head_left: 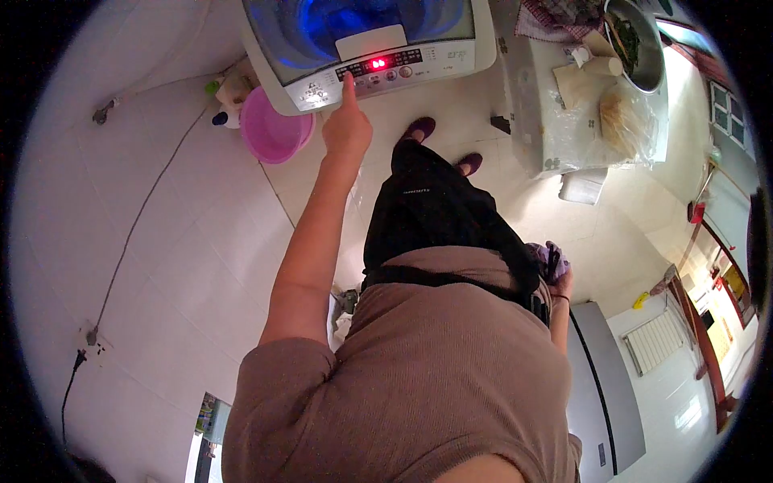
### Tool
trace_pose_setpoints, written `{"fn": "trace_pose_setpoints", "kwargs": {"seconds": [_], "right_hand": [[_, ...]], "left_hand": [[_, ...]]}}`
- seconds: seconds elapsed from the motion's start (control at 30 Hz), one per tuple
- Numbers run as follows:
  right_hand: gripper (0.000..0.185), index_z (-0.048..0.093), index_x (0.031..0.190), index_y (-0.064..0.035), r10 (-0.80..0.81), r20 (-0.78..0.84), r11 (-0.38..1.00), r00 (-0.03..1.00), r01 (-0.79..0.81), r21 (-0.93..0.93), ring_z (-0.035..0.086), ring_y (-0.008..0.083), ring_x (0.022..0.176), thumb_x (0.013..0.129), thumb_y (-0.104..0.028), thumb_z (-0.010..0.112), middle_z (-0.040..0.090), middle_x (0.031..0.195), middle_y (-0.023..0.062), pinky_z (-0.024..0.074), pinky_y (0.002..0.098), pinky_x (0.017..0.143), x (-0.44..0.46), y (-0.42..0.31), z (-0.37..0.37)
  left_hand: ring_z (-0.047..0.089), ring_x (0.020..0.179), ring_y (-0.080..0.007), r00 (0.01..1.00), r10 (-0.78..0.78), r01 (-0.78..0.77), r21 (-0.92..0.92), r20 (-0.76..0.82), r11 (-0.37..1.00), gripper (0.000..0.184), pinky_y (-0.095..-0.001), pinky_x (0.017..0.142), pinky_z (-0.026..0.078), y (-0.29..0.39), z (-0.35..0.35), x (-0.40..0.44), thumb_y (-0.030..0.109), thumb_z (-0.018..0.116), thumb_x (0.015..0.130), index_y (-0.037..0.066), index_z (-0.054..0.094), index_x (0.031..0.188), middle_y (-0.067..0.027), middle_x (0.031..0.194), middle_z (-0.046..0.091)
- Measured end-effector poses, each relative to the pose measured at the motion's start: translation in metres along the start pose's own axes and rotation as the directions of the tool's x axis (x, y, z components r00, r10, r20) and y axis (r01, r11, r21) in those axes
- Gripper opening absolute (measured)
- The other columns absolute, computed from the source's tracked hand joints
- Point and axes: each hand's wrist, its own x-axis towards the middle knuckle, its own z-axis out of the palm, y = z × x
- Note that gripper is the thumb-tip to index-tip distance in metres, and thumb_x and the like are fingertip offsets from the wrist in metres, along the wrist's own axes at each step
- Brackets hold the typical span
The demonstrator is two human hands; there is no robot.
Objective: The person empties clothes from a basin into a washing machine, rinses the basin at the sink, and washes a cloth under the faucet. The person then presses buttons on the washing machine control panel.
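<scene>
At the top of the view, the index finger of my left hand points out and touches the control panel of a washing machine, left of its lit red display. The other fingers of that hand are folded in, with nothing visible in them. Blue light fills the drum under the clear lid. Low beside my right hip, my right hand is closed around a bunched purple cloth, and the cloth and my body partly hide its fingers.
A pink basin stands left of the machine, near some bottles. On the right, a plastic-covered table bears a metal bowl of greens and a bag. My feet are on the floor below the machine. A grey appliance stands at lower right.
</scene>
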Motion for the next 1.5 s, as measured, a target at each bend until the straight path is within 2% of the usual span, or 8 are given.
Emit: {"fn": "trace_pose_setpoints", "kwargs": {"seconds": [0.23, 0.33, 0.73, 0.8, 0.93, 1.23, 1.37, 1.5], "right_hand": [[0.037, 0.043, 0.110, 0.0033, 0.025, 0.009, 1.000, 1.000, -0.025, 0.011, 0.058, 0.0261, 0.079, 0.079, -0.016, 0.052, 0.057, 0.092, 0.0163, 0.0499, 0.0358, 0.068, 0.008, 0.002, -0.013], [0.035, 0.044, 0.110, 0.0031, 0.007, -0.062, 1.000, 0.998, -0.009, -0.030, 0.058, 0.0261, 0.078, 0.080, -0.016, 0.050, 0.058, 0.093, 0.0167, 0.0501, 0.0353, 0.068, 0.007, 0.003, -0.008], [0.029, 0.051, 0.103, 0.0018, -0.008, 0.032, 0.997, 0.999, 0.005, 0.080, 0.058, 0.0233, 0.074, 0.083, -0.018, 0.043, 0.059, 0.089, 0.0137, 0.0497, 0.0329, 0.065, 0.006, 0.004, -0.006], [0.028, 0.051, 0.103, 0.0017, -0.020, -0.025, 1.000, 0.999, 0.020, -0.010, 0.058, 0.0227, 0.075, 0.083, -0.017, 0.045, 0.059, 0.089, 0.0132, 0.0493, 0.0321, 0.065, 0.007, 0.004, -0.006], [0.028, 0.051, 0.103, 0.0018, 0.009, -0.066, 1.000, 0.998, -0.010, -0.011, 0.058, 0.0223, 0.074, 0.082, -0.016, 0.048, 0.059, 0.086, 0.0131, 0.0492, 0.0320, 0.065, 0.011, 0.007, -0.010], [0.029, 0.049, 0.105, 0.0029, 0.024, -0.004, 0.999, 1.000, -0.024, 0.033, 0.057, 0.0254, 0.081, 0.081, -0.014, 0.050, 0.058, 0.090, 0.0144, 0.0488, 0.0359, 0.072, 0.006, 0.004, 0.000], [0.032, 0.048, 0.107, 0.0042, 0.009, 0.031, 1.000, 0.999, -0.010, 0.017, 0.057, 0.0268, 0.082, 0.081, -0.014, 0.047, 0.058, 0.092, 0.0160, 0.0483, 0.0373, 0.073, 0.011, 0.008, -0.006], [0.033, 0.047, 0.108, 0.0052, -0.015, 0.049, 1.000, 0.999, 0.014, 0.026, 0.057, 0.0275, 0.083, 0.082, -0.014, 0.044, 0.057, 0.094, 0.0167, 0.0480, 0.0379, 0.075, 0.011, 0.005, 0.003]], "left_hand": [[0.059, 0.071, -0.0310, 0.999, -0.019, 0.019, 0.008, 0.041, 1.000, 0.070, -0.0414, 0.062, 0.045, 0.001, -0.003, 0.000, 0.012, 0.047, 0.077, 0.020, 0.007, 0.134, -0.0177, 0.078, 0.059], [0.059, 0.072, -0.0314, 0.999, -0.015, 0.015, 0.004, 0.038, 1.000, 0.070, -0.0416, 0.062, 0.045, 0.000, -0.004, 0.000, 0.012, 0.047, 0.077, 0.020, 0.007, 0.134, -0.0180, 0.079, 0.059], [0.059, 0.074, -0.0326, 1.000, 0.013, -0.013, 0.010, 0.010, 1.000, 0.071, -0.0420, 0.063, 0.045, 0.004, -0.009, 0.004, 0.009, 0.046, 0.074, 0.020, 0.009, 0.134, -0.0184, 0.081, 0.060], [0.059, 0.075, -0.0323, 1.000, 0.008, -0.009, 0.029, 0.028, 1.000, 0.072, -0.0415, 0.063, 0.045, 0.006, -0.010, 0.005, 0.009, 0.047, 0.074, 0.019, 0.009, 0.134, -0.0182, 0.083, 0.060], [0.059, 0.077, -0.0310, 0.997, -0.018, 0.014, 0.053, 0.072, 0.999, 0.074, -0.0406, 0.065, 0.046, 0.010, -0.011, 0.007, 0.009, 0.048, 0.073, 0.019, 0.007, 0.134, -0.0175, 0.086, 0.060], [0.060, 0.081, -0.0296, 0.991, -0.053, 0.044, 0.076, 0.120, 0.996, 0.074, -0.0396, 0.069, 0.045, 0.013, -0.012, 0.011, 0.010, 0.047, 0.074, 0.022, 0.005, 0.134, -0.0170, 0.092, 0.060], [0.059, 0.083, -0.0293, 0.996, -0.017, 0.007, 0.121, 0.082, 0.993, 0.072, -0.0393, 0.070, 0.045, 0.012, -0.015, 0.009, 0.010, 0.045, 0.075, 0.022, 0.006, 0.134, -0.0174, 0.093, 0.059], [0.059, 0.084, -0.0300, 0.989, -0.045, 0.030, 0.109, 0.140, 0.994, 0.068, -0.0396, 0.072, 0.044, 0.017, -0.021, 0.009, 0.010, 0.042, 0.076, 0.020, 0.009, 0.134, -0.0171, 0.094, 0.059]]}}
